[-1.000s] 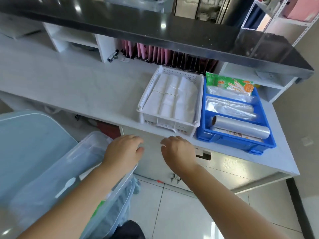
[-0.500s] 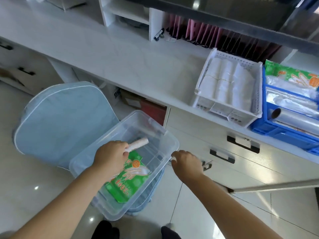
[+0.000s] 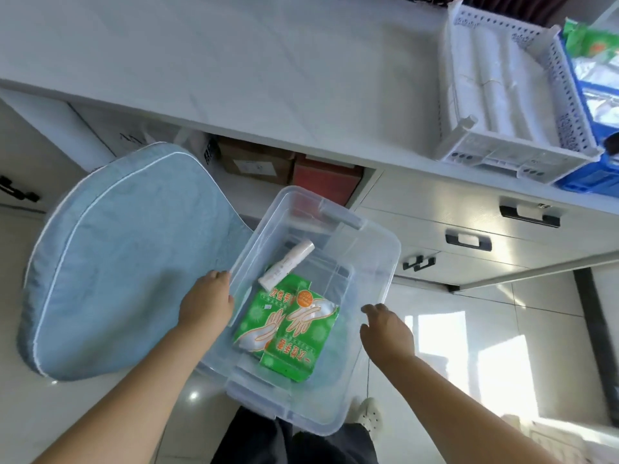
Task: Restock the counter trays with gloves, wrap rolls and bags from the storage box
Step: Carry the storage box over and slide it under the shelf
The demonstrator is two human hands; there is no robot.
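Where the clear storage box (image 3: 368, 249) was set below the table (image 3: 234, 61) edge, two green glove packets (image 3: 291, 333) and a white roll (image 3: 288, 264) were seen lying inside it; the left hand (image 3: 206, 304) was laid against its left wall, its grip not discernible; the right hand (image 3: 385, 329) was held relaxed and empty just beside the right rim.

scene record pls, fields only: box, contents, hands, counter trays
storage box: clear, lid off, by blue chair cushion
in box: white roll; two green glove packs
left hand: against box's left wall, grip unclear
right hand: at box's right rim, grip unclear
white tray: on counter, holds white rolls
blue tray: on counter, right of white tray, mostly out of frame
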